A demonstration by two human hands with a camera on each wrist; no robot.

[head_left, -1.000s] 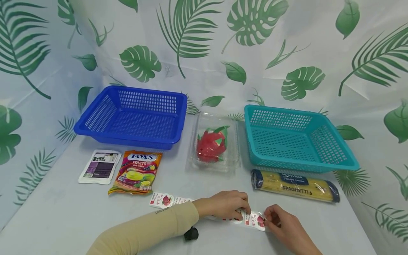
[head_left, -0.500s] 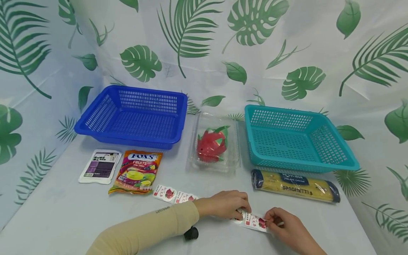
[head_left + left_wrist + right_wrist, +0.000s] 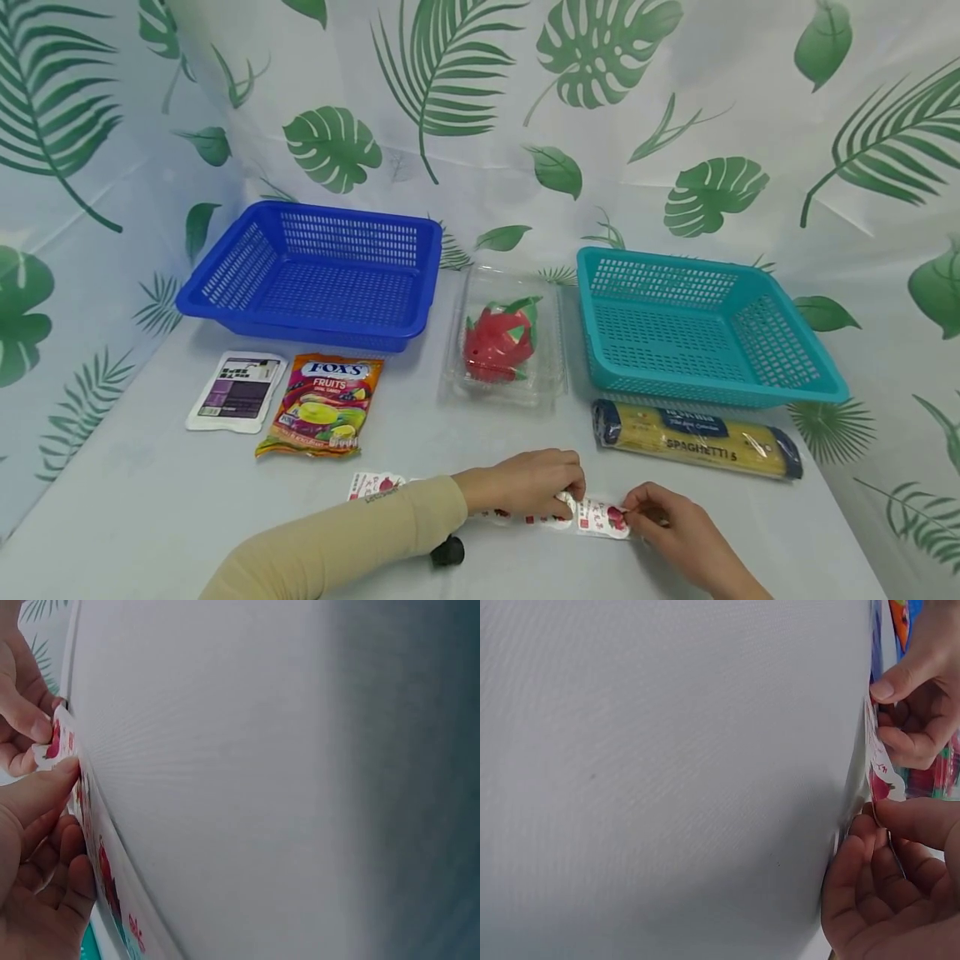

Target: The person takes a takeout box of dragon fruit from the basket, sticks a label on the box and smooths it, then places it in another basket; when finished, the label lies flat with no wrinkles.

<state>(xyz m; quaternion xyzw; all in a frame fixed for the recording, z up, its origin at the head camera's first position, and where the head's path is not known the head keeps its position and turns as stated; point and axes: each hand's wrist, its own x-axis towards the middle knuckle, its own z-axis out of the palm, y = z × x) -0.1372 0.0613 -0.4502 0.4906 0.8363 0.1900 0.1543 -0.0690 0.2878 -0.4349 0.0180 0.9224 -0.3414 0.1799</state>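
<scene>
A strip of white stickers (image 3: 602,517) printed with red dragon fruit lies low over the near middle of the table. My left hand (image 3: 522,483) pinches this strip between thumb and fingers, its sleeve covering part of the strip's left portion. At the strip's right end, my right hand (image 3: 678,529) pinches the last sticker by its edge. The right wrist view shows the right thumb and fingers meeting on the end sticker (image 3: 881,776). A clear plastic box (image 3: 546,367) beyond the hands contains a red dragon fruit (image 3: 497,340) with green tips.
A blue basket (image 3: 315,329) stands at the back left, a teal basket (image 3: 682,387) at the back right. Before them lie a white-and-purple packet (image 3: 238,392), a Fox's candy bag (image 3: 322,406) and a spaghetti pack (image 3: 693,437). A small black object (image 3: 447,551) sits under the left sleeve.
The strip's left end swung away from me, then came back nearer. My right hand has shifted slightly right, still pinching the end sticker; the left hand has hardly moved.
</scene>
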